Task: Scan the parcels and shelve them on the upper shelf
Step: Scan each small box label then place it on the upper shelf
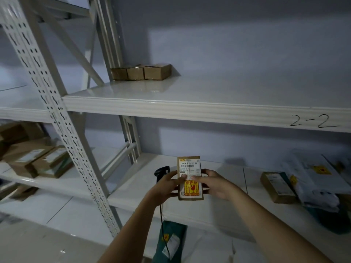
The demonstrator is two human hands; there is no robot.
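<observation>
Parcel held label-up in both hands, ready for scanning and shelving

Both hands grip the small cardboard parcel (pixel 190 178) over the lower shelf (pixel 224 205): left hand (pixel 168 185) on its left edge, right hand (pixel 213 184) on its right, fingers curled round it. A black barcode scanner (pixel 161 172) sits just behind the left hand; whether that hand holds it, I cannot tell. Keep fingers off the barcode, then place it right of the three boxes (pixel 141 72) on the upper shelf (pixel 209 109)
</observation>
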